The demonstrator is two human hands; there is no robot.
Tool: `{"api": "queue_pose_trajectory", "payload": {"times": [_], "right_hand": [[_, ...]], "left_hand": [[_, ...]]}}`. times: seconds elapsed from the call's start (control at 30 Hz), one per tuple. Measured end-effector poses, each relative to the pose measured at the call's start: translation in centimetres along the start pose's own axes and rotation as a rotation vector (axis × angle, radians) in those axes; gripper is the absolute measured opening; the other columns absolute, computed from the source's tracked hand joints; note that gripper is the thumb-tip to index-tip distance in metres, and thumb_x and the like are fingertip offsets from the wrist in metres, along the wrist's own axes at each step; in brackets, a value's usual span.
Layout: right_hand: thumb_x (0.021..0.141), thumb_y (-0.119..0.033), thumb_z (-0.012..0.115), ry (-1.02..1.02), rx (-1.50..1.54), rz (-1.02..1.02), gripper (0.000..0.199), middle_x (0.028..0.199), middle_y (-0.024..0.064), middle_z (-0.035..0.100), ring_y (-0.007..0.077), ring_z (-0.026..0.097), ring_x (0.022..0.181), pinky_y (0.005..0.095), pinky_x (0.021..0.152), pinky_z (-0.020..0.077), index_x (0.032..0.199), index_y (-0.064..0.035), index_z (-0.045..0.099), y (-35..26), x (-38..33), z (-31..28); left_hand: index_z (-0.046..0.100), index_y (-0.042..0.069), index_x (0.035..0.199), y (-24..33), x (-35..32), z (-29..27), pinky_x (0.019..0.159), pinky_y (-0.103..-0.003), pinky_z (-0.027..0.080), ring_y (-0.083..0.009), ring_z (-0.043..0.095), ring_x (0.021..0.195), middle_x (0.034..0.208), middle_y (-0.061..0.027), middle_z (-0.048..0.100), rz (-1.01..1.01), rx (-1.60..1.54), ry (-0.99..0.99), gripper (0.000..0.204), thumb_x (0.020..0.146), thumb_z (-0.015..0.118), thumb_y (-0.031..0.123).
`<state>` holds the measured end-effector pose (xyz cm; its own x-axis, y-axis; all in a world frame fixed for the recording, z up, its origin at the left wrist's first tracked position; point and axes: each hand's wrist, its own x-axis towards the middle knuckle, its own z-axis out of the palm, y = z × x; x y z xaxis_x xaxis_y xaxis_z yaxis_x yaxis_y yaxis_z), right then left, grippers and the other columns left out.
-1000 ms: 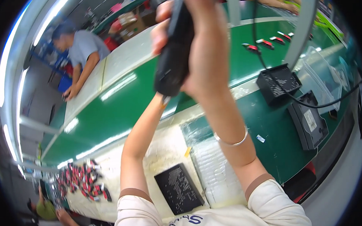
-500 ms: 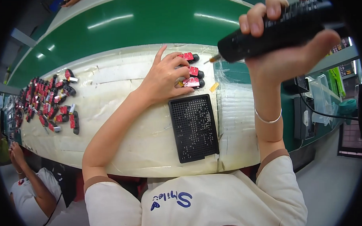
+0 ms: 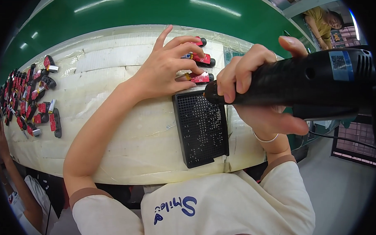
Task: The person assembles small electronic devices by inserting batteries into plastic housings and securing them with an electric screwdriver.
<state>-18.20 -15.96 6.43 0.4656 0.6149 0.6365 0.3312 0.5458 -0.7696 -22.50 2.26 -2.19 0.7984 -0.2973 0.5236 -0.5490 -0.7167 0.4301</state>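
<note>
My left hand (image 3: 167,66) is bent over a short row of small black devices with red circuit boards. Its thumb and index finger close on the nearest red-and-black device (image 3: 202,77), while other fingers rest on the middle device (image 3: 208,60) and the far one (image 3: 202,41). A silver cylinder shows beneath the fingers. In my right hand (image 3: 253,80) is a thick black electric screwdriver (image 3: 294,80), pointing left. Its nose stands over the far edge of a black perforated tray (image 3: 181,130) holding many tiny screws; the bit's tip can hardly be seen.
A pile of similar red-and-black devices (image 3: 30,96) lies at the left of the pale covered worktop (image 3: 115,161). Beyond it runs a green surface (image 3: 151,13). A person's arm (image 3: 27,189) shows at far left, another person (image 3: 319,26) at upper right. A cable (image 3: 342,141) hangs at right.
The screwdriver has come down and left, from beyond the device row to the tray's far edge. My left hand stays on the devices. The whole view has shifted, and a person appears at upper right.
</note>
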Motion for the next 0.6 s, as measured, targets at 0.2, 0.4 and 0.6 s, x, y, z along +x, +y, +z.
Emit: {"api": "queue_pose_trajectory", "payload": {"times": [0.2, 0.4, 0.6], "right_hand": [[0.055, -0.083, 0.049, 0.017, 0.007, 0.03, 0.11, 0.073, 0.0058, 0.046, 0.0184, 0.052, 0.052, 0.0337, 0.049, 0.0471, 0.137, -0.0168, 0.017, 0.2, 0.19, 0.25], [0.055, -0.083, 0.05, 0.023, 0.0, 0.048, 0.11, 0.073, 0.0058, 0.046, 0.0184, 0.052, 0.052, 0.0334, 0.05, 0.0471, 0.136, -0.0169, 0.018, 0.6, 0.44, 0.78], [0.055, -0.083, 0.05, 0.029, -0.011, 0.058, 0.109, 0.073, 0.0059, 0.046, 0.0183, 0.052, 0.052, 0.0332, 0.05, 0.0471, 0.136, -0.0169, 0.018, 0.51, 0.39, 0.63]], "left_hand": [[0.07, 0.021, 0.082, -0.34, 0.15, -0.08, 0.112, -0.054, 0.009, -0.0187, 0.04, 0.124, 0.112, 0.0012, 0.055, -0.004, -0.062, 0.002, 0.017, 0.065, 0.076, 0.02], [0.072, 0.021, 0.08, -0.46, 0.18, 0.1, 0.112, -0.055, 0.009, -0.021, 0.039, 0.126, 0.117, -0.0004, 0.055, -0.006, -0.082, 0.012, 0.015, 0.065, 0.071, 0.019], [0.072, 0.022, 0.08, -0.61, 0.08, 0.01, 0.112, -0.056, 0.009, -0.0229, 0.037, 0.128, 0.122, -0.0009, 0.054, -0.02, -0.08, -0.007, 0.016, 0.065, 0.072, 0.02]]}}
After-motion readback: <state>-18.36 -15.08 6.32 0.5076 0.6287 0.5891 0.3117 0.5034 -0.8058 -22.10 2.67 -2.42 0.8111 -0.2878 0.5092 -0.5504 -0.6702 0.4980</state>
